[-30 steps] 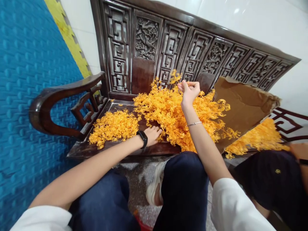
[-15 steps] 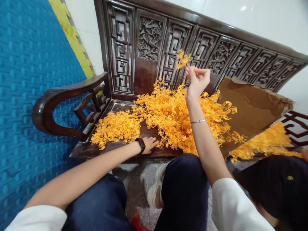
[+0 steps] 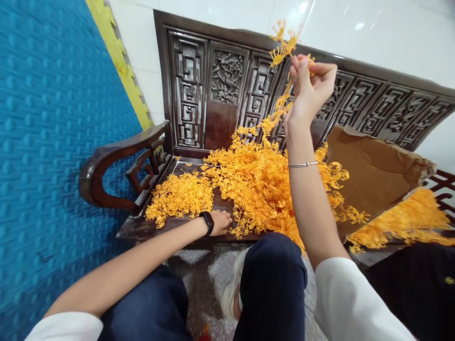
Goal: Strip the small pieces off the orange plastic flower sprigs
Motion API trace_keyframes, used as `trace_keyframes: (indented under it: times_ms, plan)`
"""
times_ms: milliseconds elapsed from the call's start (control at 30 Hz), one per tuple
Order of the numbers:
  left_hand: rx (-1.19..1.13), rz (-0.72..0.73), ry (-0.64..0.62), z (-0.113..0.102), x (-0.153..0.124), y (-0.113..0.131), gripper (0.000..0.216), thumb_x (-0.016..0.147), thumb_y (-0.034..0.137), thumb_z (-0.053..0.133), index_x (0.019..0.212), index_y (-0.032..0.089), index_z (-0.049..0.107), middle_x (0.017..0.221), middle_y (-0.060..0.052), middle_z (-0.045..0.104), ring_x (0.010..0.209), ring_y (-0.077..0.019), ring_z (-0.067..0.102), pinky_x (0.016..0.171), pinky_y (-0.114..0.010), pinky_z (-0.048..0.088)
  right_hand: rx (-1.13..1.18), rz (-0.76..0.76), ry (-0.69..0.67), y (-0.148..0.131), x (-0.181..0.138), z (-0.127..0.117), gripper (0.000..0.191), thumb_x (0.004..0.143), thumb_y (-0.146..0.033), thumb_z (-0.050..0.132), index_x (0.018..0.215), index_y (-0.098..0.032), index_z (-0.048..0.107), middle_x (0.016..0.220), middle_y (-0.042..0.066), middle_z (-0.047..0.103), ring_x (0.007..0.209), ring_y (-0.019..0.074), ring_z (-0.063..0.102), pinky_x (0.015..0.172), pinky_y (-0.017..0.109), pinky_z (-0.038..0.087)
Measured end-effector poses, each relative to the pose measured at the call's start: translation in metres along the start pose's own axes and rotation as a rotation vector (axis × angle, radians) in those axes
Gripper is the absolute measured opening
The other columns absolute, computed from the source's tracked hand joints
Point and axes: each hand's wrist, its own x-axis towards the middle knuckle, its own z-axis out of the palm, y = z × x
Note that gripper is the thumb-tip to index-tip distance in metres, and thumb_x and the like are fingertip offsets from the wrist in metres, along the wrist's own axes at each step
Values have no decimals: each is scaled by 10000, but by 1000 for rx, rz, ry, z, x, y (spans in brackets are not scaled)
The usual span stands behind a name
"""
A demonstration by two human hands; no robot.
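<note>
My right hand is raised high in front of the carved bench back, fingers pinched on an orange plastic flower sprig whose strand trails down to the big orange heap on the seat. My left hand lies on the dark wooden bench seat at the heap's near edge, fingers curled against the orange pieces; a black watch is on that wrist. A smaller flat pile of orange pieces lies to the left of the heap.
The carved wooden bench back and curved armrest bound the seat. A torn cardboard sheet lies on the right with more orange pieces beyond it. A blue foam mat covers the left. My knees are below.
My right hand has risen well above the heap, pulling the orange sprig and its strand upward. My left hand has stayed at the heap's near edge.
</note>
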Motion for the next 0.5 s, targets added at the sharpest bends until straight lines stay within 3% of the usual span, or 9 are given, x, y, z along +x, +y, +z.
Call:
trace_keyframes:
  times_ms: [100,233,333,433,500]
  plan:
    - [-78,4,50,-14,-13,-2,213,796,286,567,943,143,623,1032,-124,631,967,-254,585,778,-343,451,8,-42,-26,-11,13,21,253,781,-59,546,702,-222,368,842,4,627,868,101,684,841,260,516]
    - [-189,-31,154,-31,-31,-2,224,823,285,541,972,134,616,1048,-123,630,987,-256,582,839,-360,450,86,-19,-64,-30,26,49,288,807,-37,512,685,-236,345,824,-17,618,884,89,680,863,241,508]
    - [-307,-90,258,-44,-45,-2,372,864,372,490,1123,114,559,1145,-155,602,1070,-273,553,917,-400,425,211,108,-103,-48,20,67,304,849,-16,464,691,-239,329,796,-30,630,810,55,686,885,224,503]
    - [-428,-149,361,-56,-59,-2,587,869,493,438,1322,123,395,1332,-186,480,1189,-273,486,984,-416,390,313,290,-121,-64,1,80,301,881,-15,428,699,-236,336,737,-42,639,748,38,684,894,206,506]
    - [-634,-147,429,-64,-68,-3,670,853,540,438,1391,165,302,1414,-180,396,1247,-264,441,1013,-419,367,368,396,-163,-72,-14,86,269,896,-30,417,719,-228,369,734,-33,656,753,36,680,908,196,502]
